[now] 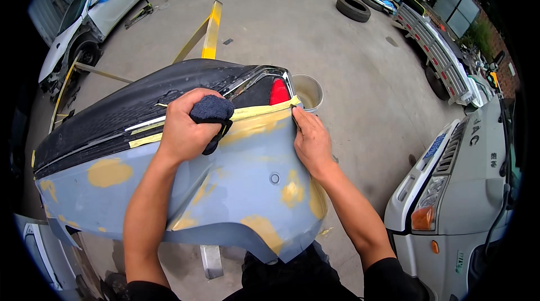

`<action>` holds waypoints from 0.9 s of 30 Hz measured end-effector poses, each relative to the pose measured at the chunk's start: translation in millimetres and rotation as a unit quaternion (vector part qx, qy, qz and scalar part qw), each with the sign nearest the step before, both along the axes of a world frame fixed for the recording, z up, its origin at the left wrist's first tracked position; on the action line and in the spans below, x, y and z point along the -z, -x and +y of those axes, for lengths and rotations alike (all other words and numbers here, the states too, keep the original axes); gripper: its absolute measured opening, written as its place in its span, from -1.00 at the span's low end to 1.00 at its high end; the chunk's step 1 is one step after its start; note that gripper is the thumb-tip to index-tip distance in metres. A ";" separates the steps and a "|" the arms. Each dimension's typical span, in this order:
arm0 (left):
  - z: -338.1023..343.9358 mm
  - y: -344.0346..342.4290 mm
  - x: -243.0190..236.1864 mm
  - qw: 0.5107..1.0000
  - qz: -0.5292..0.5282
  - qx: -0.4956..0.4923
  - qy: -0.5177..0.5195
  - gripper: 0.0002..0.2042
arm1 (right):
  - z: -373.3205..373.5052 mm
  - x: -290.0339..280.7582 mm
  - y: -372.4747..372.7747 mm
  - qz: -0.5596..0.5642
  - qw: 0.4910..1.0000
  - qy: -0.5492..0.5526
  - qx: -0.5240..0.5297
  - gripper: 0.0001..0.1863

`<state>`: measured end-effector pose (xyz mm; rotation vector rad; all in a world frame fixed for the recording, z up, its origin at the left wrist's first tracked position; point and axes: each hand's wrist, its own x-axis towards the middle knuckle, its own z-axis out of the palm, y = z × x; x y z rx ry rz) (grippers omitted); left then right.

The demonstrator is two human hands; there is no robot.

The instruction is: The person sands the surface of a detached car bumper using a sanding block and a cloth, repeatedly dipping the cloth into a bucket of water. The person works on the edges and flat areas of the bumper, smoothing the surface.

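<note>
Before me lies a car bumper (236, 172), grey-primed with tan filler patches, its upper side black. Yellow masking tape (264, 111) runs along the border near a red lamp (278, 92). Wrapped round a bunched navy cloth (212, 111), my left hand (188, 124) is closed over the middle of the panel. At the right end, my right hand (313, 139) presses its fingers together over the panel's edge, just below the tape. A thin dark sheet (294, 114) shows at those fingertips, mostly hidden under them.
A yellow stand (211, 34) rises behind the panel. Beyond the right end is a pale bucket (307, 92). A white truck (450, 188) stands close on the right, a white car (101, 11) at the far left, and a loose tyre (353, 8) on the concrete.
</note>
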<state>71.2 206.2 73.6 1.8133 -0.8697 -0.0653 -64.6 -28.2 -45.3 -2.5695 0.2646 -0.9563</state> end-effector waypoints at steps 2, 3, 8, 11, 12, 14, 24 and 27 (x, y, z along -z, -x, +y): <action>-0.6 -1.6 1.1 1.000 -0.001 0.001 -0.009 -0.65 | 19.8 -5.8 -2.0 -0.017 0.999 0.042 -0.022 -0.56; -0.9 -2.6 2.3 1.000 0.000 -0.003 -0.004 -0.66 | 34.2 -16.0 -2.1 -0.029 0.996 0.052 -0.060 -0.56; -0.1 0.1 1.5 1.000 0.012 0.003 0.007 -0.66 | 14.8 -7.8 2.5 -0.021 1.000 0.007 -0.022 -0.57; -1.9 -1.2 0.7 1.000 -0.002 0.008 0.017 -0.71 | 26.0 -13.6 -4.3 -0.029 0.998 0.035 -0.035 -0.57; -1.9 -2.1 2.0 1.000 -0.010 0.008 0.018 -0.73 | 39.9 -21.9 -5.8 -0.035 0.997 0.051 -0.051 -0.57; -2.4 -3.4 6.0 0.999 -0.043 0.000 0.015 -0.75 | 76.6 -40.0 -9.2 -0.044 0.987 0.060 -0.143 -0.51; -4.3 0.2 5.2 0.998 -0.059 -0.036 0.011 -0.83 | 64.8 -34.0 -10.2 -0.061 0.991 0.057 -0.103 -0.55; -2.3 0.2 7.0 0.998 -0.049 -0.042 0.006 -0.82 | 95.0 -44.4 -13.8 -0.079 0.978 0.056 -0.188 -0.55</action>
